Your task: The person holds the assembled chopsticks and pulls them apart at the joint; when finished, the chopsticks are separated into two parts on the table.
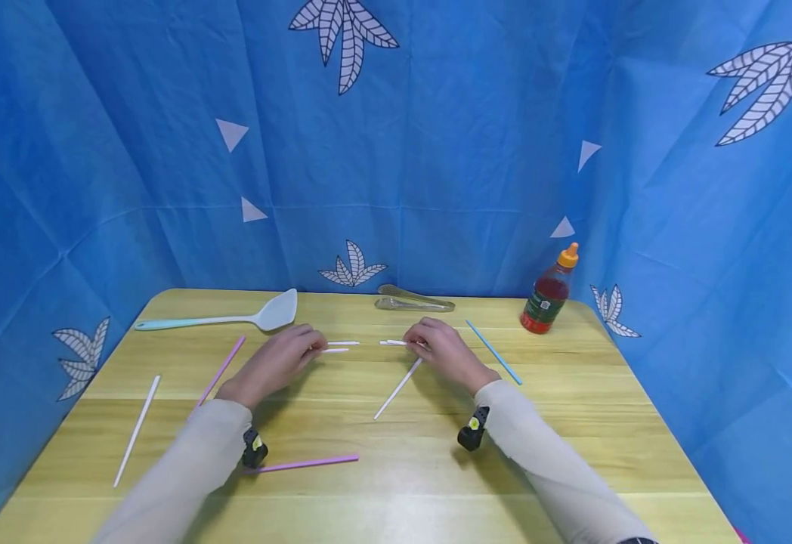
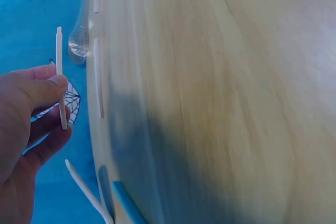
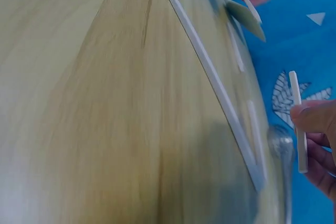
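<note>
My left hand (image 1: 286, 357) pinches a short white straw-like stick (image 2: 59, 61) between thumb and fingers; a narrower tip shows at one end. Over on the other side, my right hand (image 1: 442, 349) pinches a similar short white stick (image 3: 298, 129). Both held sticks appear raised above the table. Beneath the hands, two more short white pieces lie on the wood, one on the left (image 3: 235, 48) and another on the right (image 3: 257, 140). A long white stick (image 1: 398, 389) slants on the table just below my right hand.
A spatula (image 1: 277, 311) lies at the back left, metal tongs (image 1: 416, 302) at the back middle. The sauce bottle (image 1: 547, 295) stands at the back right. A blue stick (image 1: 494, 353), pink stick (image 1: 224, 366), purple stick (image 1: 310, 463) and another white stick (image 1: 137, 431) lie around.
</note>
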Demonstrator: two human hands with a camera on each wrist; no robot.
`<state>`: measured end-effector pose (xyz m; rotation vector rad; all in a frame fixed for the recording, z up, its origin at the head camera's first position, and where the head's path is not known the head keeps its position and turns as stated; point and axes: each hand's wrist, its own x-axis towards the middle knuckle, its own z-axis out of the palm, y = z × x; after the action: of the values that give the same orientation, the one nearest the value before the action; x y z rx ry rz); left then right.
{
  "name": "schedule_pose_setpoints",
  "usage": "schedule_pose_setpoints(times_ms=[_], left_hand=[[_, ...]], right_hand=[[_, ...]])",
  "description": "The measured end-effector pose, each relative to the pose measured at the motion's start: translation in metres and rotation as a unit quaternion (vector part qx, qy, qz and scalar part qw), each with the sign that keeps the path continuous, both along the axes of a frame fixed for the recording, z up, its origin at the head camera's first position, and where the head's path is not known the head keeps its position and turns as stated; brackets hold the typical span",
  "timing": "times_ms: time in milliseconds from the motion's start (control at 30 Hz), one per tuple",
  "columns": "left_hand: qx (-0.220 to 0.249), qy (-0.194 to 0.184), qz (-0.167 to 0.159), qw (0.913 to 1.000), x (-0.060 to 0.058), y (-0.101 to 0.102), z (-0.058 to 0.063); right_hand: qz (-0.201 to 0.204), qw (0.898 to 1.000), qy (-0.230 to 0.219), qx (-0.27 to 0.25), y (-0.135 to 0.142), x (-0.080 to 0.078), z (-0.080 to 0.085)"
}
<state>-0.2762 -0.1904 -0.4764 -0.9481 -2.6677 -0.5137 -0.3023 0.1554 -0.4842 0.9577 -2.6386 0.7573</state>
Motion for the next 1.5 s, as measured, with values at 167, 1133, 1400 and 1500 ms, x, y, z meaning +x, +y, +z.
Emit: schedule_pose_setpoints(times_ms=[167, 1133, 1400, 1500], left_hand=[[-0.007, -0.026, 0.008, 0.9996, -0.009, 0.007, -0.009], [-0.065, -0.081, 0.039, 0.9939, -0.024, 0.021, -0.019], [-0.071, -0.099, 0.058, 0.9908, -0.024, 0.022, -0.018], [-0.068, -0.099, 0.055, 0.9913, -0.024, 0.022, -0.019]], right_hand=[[0.000, 1.000, -0.001, 0.025, -0.016, -0.006, -0.010], [-0.005, 0.997, -0.011, 0.075, -0.025, -0.011, -0.020], [0.021, 0.999, 0.010, 0.047, -0.014, -0.009, -0.007], [0.039, 0.997, 0.004, 0.063, -0.004, -0.003, -0.006]])
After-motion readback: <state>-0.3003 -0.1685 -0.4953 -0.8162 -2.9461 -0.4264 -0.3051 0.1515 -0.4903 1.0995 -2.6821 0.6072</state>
